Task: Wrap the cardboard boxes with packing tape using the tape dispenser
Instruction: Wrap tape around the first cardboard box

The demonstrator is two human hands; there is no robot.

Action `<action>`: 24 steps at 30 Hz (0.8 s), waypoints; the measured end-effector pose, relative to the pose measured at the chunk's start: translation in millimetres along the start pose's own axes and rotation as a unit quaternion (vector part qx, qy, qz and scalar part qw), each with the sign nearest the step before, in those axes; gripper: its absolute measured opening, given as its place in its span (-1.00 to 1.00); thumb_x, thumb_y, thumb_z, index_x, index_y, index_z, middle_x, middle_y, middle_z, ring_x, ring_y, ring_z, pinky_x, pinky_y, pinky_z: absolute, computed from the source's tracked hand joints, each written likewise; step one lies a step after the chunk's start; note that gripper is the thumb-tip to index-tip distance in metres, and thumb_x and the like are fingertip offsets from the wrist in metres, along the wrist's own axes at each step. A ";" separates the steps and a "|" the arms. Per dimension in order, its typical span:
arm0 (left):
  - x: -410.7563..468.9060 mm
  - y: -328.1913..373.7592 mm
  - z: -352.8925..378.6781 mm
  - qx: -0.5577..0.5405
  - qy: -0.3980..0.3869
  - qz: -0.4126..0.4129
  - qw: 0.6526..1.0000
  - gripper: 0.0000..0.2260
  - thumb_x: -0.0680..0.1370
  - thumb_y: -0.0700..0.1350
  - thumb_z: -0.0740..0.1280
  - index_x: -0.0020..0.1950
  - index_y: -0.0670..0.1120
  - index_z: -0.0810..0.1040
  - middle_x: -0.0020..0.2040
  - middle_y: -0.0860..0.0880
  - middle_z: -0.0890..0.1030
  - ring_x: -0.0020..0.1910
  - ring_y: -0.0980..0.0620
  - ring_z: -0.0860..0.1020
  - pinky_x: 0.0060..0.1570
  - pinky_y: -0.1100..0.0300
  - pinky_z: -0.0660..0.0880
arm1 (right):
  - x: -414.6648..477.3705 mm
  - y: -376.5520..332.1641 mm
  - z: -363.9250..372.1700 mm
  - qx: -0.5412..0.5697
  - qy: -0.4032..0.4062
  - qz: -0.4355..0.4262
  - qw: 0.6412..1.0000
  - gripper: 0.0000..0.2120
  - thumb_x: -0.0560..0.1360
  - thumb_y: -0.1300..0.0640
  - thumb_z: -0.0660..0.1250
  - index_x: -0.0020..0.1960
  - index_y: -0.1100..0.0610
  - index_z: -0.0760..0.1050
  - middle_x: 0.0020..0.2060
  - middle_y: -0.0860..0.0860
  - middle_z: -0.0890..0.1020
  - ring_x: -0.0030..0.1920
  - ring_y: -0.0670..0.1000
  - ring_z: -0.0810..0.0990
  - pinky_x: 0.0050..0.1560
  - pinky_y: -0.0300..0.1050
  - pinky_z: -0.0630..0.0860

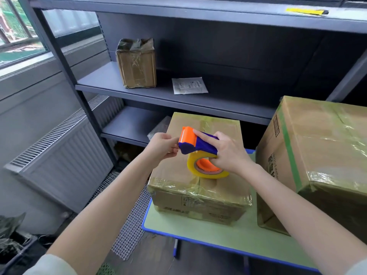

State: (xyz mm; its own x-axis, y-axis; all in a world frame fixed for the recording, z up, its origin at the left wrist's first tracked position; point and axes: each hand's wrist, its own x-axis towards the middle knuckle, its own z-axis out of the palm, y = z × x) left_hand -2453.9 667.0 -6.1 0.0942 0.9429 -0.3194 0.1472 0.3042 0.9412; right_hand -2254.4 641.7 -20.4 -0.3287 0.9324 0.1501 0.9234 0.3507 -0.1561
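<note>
— Where's the tape dispenser [198,143]?
— Above the middle box [198,187] on the green table [198,233]. The right hand [232,153] grips its handle; the left hand [162,147] pinches its orange head, perhaps the tape end.
— What's nearby?
— A taller box [317,155] close on the right, and a small box [137,64] up on the shelf [111,80].

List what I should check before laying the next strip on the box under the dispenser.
1. Right hand grips the tape dispenser: ok.
2. Left hand pinches at its orange front end: ok.
3. Tape end pulled free: cannot tell.
4. Tape roll has tape left: ok.
5. Box sits flat on the table: ok.
6. Dispenser touching the box top: cannot tell.
</note>
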 end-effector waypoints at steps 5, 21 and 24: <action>-6.7 -22.0 -13.1 0.105 0.046 0.066 0.991 -0.75 0.59 -0.15 0.25 -0.23 -0.25 0.54 -0.44 -0.09 0.49 -0.42 0.03 0.44 -0.25 0.20 0.49 | -9.5 -28.7 -9.7 -0.071 -0.020 -0.002 0.997 -0.23 0.52 0.00 0.27 0.48 -0.32 -0.19 -0.03 0.01 0.36 -0.14 -0.02 0.32 -0.24 -0.20 0.24; -56.7 -78.5 -56.1 0.316 0.077 0.181 0.928 -0.58 0.60 -0.11 0.24 -0.44 -0.13 0.25 -0.49 0.00 0.27 -0.46 0.06 0.18 -0.48 0.25 0.19 | -48.5 -106.1 -21.9 -0.157 -0.126 -0.032 0.979 -0.30 0.52 -0.04 0.19 0.48 -0.35 -0.16 -0.12 0.03 0.32 -0.20 0.05 0.33 -0.23 -0.11 0.29; -60.9 -87.0 -63.7 0.319 0.081 0.177 0.928 -0.60 0.59 -0.10 0.25 -0.42 -0.17 0.29 -0.49 -0.01 0.26 -0.46 0.06 0.18 -0.49 0.25 0.17 | -47.8 -118.6 -21.4 -0.162 -0.142 -0.038 0.976 -0.30 0.51 -0.03 0.19 0.48 -0.34 -0.14 -0.12 0.03 0.32 -0.20 0.06 0.34 -0.23 -0.11 0.28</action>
State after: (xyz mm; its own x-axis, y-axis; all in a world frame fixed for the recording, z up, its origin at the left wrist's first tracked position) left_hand -2535.2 591.8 -61.6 0.1066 0.9922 0.0653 0.6925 -0.1212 0.7112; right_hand -2344.0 553.7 11.9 -0.3986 0.9071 -0.1352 0.8930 0.4174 0.1680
